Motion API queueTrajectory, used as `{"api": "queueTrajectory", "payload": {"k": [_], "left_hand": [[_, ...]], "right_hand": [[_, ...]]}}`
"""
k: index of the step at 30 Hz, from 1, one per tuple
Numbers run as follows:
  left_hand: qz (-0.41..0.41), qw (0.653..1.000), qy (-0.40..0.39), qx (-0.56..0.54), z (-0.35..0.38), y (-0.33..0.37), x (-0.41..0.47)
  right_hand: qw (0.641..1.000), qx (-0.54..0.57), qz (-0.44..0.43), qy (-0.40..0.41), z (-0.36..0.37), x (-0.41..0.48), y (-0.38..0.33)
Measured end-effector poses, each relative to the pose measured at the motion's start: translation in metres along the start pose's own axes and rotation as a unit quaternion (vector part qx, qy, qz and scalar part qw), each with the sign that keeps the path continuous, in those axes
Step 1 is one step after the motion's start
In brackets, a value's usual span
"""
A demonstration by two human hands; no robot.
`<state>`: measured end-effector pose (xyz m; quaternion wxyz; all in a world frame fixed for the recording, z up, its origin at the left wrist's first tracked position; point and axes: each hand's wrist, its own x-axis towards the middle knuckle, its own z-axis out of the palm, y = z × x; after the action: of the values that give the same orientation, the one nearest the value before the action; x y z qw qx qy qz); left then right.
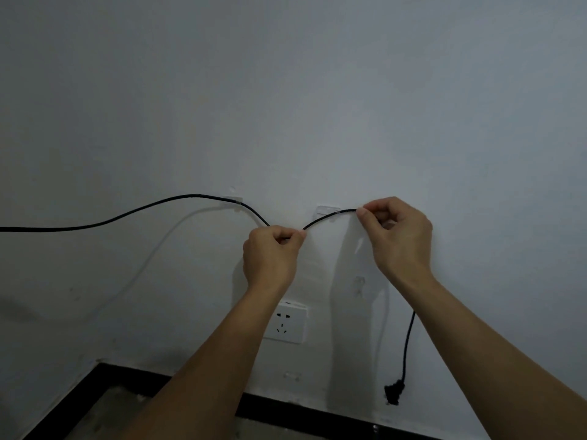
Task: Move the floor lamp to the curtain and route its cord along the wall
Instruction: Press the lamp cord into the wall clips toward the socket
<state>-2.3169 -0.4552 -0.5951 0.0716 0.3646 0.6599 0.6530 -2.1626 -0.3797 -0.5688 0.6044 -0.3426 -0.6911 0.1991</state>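
A black cord [133, 214] comes in from the left edge and runs along the white wall [317, 106]. It passes through a clear clip [233, 201], dips, then rises to a second clear clip [328, 212]. My left hand [273, 252] pinches the cord at the dip between the clips. My right hand [397, 236] pinches it just right of the second clip. Past my right arm the cord hangs down to a black plug [394, 392] dangling near the baseboard. The lamp and the curtain are out of view.
A white wall socket [287, 322] sits below my left hand, partly behind my forearm. Another small clear clip [359, 282] is stuck on the wall lower right. A black baseboard [286, 404] borders the grey floor [104, 417] at bottom left.
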Motion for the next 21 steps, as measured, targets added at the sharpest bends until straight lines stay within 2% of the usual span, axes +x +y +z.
{"api": "queueTrajectory", "payload": {"k": [5, 8, 14, 18, 21], "left_hand": [[0.051, 0.997, -0.04, -0.049, -0.003, -0.005, 0.001], [0.079, 0.994, -0.032, -0.068, -0.005, -0.01, 0.003], [0.109, 0.992, -0.047, -0.03, -0.011, -0.03, -0.011], [0.08, 0.993, -0.081, 0.012, -0.007, -0.049, -0.03], [0.005, 0.984, -0.178, 0.011, 0.006, -0.065, -0.047]], "right_hand": [[0.998, 0.034, 0.019, -0.039, -0.013, -0.025, 0.024], [0.997, 0.039, 0.036, -0.05, -0.021, -0.039, 0.038], [0.99, -0.07, 0.045, -0.117, -0.027, -0.054, 0.057], [0.98, -0.137, 0.017, -0.145, -0.027, -0.051, 0.053], [0.977, -0.113, 0.068, -0.168, -0.027, -0.049, 0.048]]}}
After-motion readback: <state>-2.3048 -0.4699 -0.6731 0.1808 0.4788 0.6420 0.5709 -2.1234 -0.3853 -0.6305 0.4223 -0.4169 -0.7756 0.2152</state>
